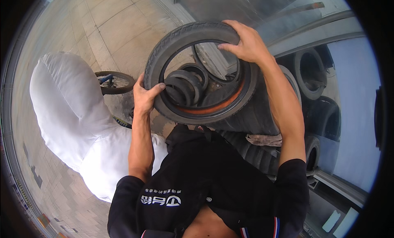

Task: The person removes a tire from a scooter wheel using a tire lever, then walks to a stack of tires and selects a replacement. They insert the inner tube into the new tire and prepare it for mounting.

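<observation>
Pale paved ground (111, 16) runs up to a glass shopfront (246, 10); dark loose tyres (193, 84) show through the ring. Black rubber tyre (155, 68) with an orange-brown inner band (219, 105) is held off the ground ahead of the torso, opening facing the wearer. Round, so no long axis; what matters is the grip line: left hand (145, 96) lower left, right hand (246, 43) upper right, neither nearer. Both pinch the tyre wall, thumbs at the inner edge, right fingers over the tread, left fingers mostly hidden.
</observation>
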### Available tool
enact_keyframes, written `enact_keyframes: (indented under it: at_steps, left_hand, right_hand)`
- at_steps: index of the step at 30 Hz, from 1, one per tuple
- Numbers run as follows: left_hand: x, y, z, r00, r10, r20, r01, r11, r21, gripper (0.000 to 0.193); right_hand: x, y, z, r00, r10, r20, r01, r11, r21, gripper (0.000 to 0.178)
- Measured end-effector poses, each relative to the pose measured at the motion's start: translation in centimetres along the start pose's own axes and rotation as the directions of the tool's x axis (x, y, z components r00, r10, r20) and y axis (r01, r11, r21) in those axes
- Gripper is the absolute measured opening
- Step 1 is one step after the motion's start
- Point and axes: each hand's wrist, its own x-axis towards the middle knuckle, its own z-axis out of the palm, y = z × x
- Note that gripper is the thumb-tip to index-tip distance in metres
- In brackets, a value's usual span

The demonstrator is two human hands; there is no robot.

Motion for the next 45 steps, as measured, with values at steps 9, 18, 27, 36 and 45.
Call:
enact_keyframes:
  at_steps: [9, 18, 27, 36, 45]
  left_hand:
    - [0.3, 0.6, 0.8, 0.999, -0.043, -0.023, 0.046, 0.992, 0.116, 0.069]
    - [0.7, 0.2, -0.4, 0.994, 0.105, 0.006, -0.105, 0.981, 0.161, 0.109]
    - [0.9, 1.0, 0.3, 0.979, 0.173, -0.105, -0.108, 0.885, 0.452, 0.085]
    - [1.1, 4.0, 2.3, 0.995, 0.093, 0.026, -0.093, 0.84, 0.534, 0.079]
    - [1.7, 2.1, 1.9, 0.998, 0.057, -0.041, -0.027, 0.852, 0.522, 0.081]
  right_hand:
    - [-0.8, -0.3, 0.4, 0.995, 0.098, -0.028, -0.1, 0.993, -0.06, 0.068]
    - [-3.1, 2.0, -0.3, 0.952, 0.194, -0.239, -0.15, 0.97, 0.19, 0.07]
    - [-2.8, 0.1, 0.0, 0.995, 0.083, -0.054, -0.084, 0.996, -0.013, 0.096]
    - [2.5, -4.3, 1.9, 0.975, -0.166, 0.149, 0.185, 0.975, -0.125, 0.071]
    - [2.7, -5.0, 2.0, 0.978, -0.1, 0.181, 0.138, 0.968, -0.211, 0.058]
